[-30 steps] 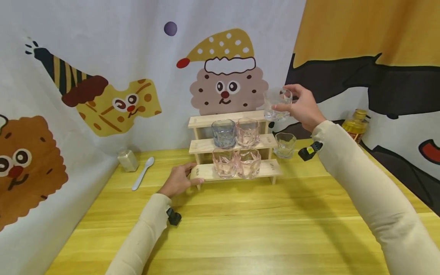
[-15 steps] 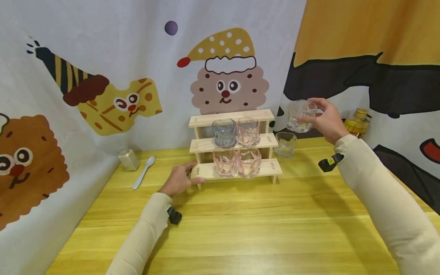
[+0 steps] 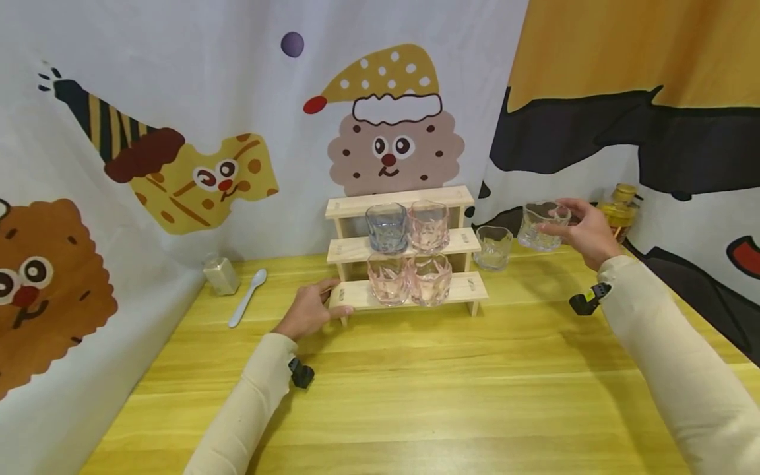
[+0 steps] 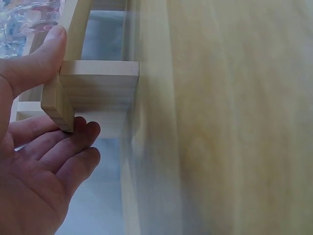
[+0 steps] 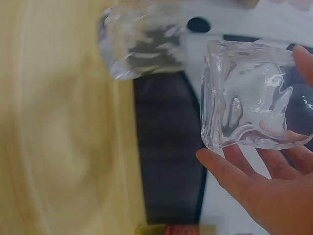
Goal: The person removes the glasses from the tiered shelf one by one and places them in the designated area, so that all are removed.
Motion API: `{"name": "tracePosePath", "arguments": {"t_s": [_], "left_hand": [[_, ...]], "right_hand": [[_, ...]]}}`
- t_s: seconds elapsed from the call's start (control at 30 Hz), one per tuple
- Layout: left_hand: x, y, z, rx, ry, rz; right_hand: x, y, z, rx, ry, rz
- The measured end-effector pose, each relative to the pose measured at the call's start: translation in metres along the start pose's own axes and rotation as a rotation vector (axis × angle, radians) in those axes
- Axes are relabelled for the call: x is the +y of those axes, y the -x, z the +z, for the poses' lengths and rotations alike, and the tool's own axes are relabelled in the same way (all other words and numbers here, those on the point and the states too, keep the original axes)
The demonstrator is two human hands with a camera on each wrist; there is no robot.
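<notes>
My right hand (image 3: 588, 232) holds a clear glass (image 3: 541, 225) between thumb and fingers, right of the wooden shelf; the right wrist view shows the same glass (image 5: 252, 98) close up. Another clear glass (image 3: 493, 249) stands on the table beside the shelf. At the left end of the three-step wooden shelf (image 3: 469, 287), my left hand (image 3: 309, 310) grips the lowest step, thumb on top and fingers curled beneath the board end (image 4: 58, 105). On the middle step stand a blue glass (image 3: 386, 229) and a pink glass (image 3: 429, 227). Two pink glasses (image 3: 388, 280) sit on the bottom step.
A small jar (image 3: 221, 275) and a white spoon (image 3: 246, 300) are on the table at the left. Behind the right hand stands a yellow bottle (image 3: 619, 210). A printed curtain (image 3: 237, 79) hangs along the back of the table.
My right hand has carried the clear glass away from beside the shelf's top step, to the right and down. The left hand has stayed at the shelf end.
</notes>
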State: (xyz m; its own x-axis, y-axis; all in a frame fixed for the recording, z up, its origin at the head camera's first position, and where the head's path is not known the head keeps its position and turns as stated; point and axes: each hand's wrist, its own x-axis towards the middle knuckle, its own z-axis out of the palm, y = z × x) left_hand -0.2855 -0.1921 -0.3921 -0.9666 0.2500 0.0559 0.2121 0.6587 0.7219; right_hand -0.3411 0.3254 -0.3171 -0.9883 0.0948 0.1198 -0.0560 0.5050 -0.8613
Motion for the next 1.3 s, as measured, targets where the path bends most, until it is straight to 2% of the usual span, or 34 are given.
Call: {"name": "tracePosePath", "arguments": {"t_s": [0.23,0.6,0.93,1.17,1.3], "left_hand": [[0.001,0.0,0.0,-0.003,0.006,-0.005],[0.001,0.0,0.001,-0.005,0.021,-0.006],[0.001,0.0,0.0,0.0,0.001,-0.001],[0.002,0.0,-0.002,0.004,-0.036,-0.002],[0.002,0.0,-0.001,0.007,-0.052,0.004]], "right_hand": [[0.025,-0.005,0.007,0.028,0.028,0.019],[0.05,-0.012,0.023,0.006,0.052,0.054],[0.051,-0.015,0.036,0.066,0.037,0.096],[0.045,-0.019,0.045,0.091,0.104,0.161],[0.044,-0.019,0.049,0.079,0.116,0.184]]}}
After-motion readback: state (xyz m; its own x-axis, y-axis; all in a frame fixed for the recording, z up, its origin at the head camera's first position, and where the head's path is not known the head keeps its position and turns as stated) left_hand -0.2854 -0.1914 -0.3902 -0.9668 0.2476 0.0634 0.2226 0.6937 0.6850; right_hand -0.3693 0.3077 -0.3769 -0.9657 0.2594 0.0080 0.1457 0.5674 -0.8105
